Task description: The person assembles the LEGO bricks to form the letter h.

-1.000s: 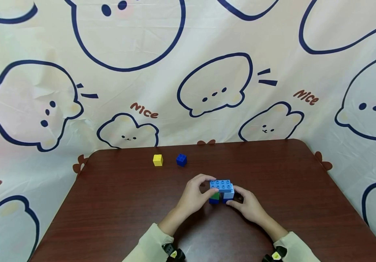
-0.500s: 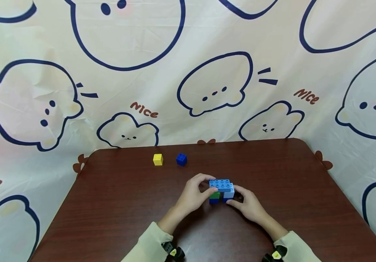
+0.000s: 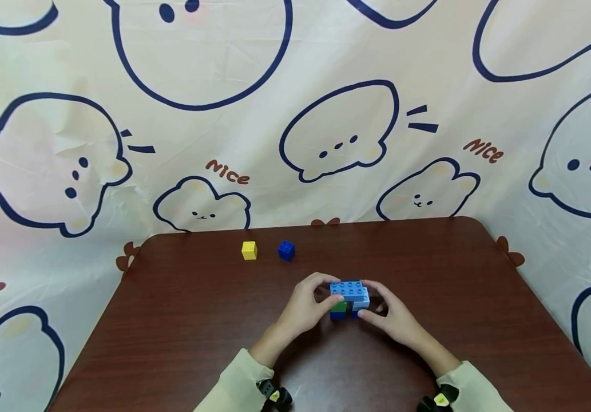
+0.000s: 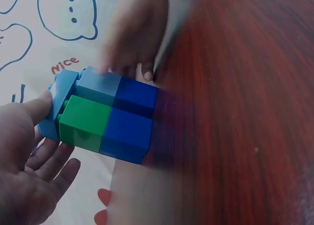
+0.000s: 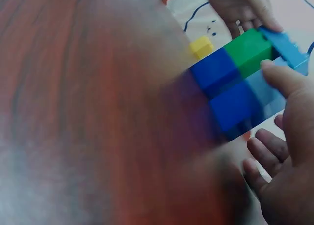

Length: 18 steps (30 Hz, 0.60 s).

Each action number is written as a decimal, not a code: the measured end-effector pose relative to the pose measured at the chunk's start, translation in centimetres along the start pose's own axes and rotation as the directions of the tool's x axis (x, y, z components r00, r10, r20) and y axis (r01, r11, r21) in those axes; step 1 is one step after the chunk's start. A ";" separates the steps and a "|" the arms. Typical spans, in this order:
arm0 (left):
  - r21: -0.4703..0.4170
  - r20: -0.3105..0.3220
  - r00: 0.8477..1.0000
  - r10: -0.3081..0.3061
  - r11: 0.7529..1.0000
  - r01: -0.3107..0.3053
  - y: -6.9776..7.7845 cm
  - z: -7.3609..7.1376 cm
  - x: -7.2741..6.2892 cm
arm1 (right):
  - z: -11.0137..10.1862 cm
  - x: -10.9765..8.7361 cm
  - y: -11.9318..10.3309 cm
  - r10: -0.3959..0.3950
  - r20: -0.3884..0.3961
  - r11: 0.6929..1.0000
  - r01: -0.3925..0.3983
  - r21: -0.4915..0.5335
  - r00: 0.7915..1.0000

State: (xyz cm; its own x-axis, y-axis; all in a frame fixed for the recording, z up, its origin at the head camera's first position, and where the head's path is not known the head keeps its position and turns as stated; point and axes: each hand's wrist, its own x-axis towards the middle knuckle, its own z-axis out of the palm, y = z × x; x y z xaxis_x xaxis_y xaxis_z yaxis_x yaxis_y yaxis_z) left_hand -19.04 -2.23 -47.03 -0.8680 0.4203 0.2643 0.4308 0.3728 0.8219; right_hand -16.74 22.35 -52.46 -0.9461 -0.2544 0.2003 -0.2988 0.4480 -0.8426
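Two short columns of toy building bricks stand side by side on the table, bridged by a long blue brick (image 3: 346,290) with studs on top. The left column has a green brick (image 4: 83,121) over a dark blue brick (image 4: 126,135). On the right, a light blue brick (image 4: 99,84) rests over another dark blue brick (image 4: 136,95). My left hand (image 3: 301,306) pinches the left end of the long brick between thumb and fingers. My right hand (image 3: 397,319) holds the right column, thumb (image 5: 284,77) on the light blue brick and index finger reaching behind.
A loose yellow brick (image 3: 249,250) and a loose dark blue brick (image 3: 286,250) lie near the far edge of the brown table (image 3: 182,320). Behind it hangs a pale curtain (image 3: 259,137) with cartoon drawings.
My right hand has shifted upward along the right column, from its dark blue base to the light blue brick. The left hand and the stacked bricks stay in place.
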 end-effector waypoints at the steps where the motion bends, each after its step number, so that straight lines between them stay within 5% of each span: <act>1: -0.002 -0.001 1.000 0.002 1.000 -0.002 -0.1 0.1 0.0 | -0.2 0.1 -0.2 -0.018 -0.008 1.000 0.018 0.023 1.000; 9: 0.002 -0.007 1.000 0.015 1.000 -0.015 0.0 0.0 0.2 | -0.7 0.9 -1.9 -0.096 -0.045 0.994 0.098 0.045 0.994; 18: 0.016 0.013 1.000 0.000 1.000 0.000 0.0 -0.3 0.2 | -1.1 1.1 -2.5 -0.080 -0.041 0.997 0.080 -0.006 0.996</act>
State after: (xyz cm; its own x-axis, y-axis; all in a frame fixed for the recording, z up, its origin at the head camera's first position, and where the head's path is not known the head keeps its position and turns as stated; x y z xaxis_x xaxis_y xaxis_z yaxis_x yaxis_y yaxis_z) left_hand -19.31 -2.38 -46.78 -0.8648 0.4310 0.2576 0.4347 0.3861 0.8136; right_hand -17.17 21.93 -49.60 -0.9236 -0.2539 0.2872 -0.3739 0.4314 -0.8210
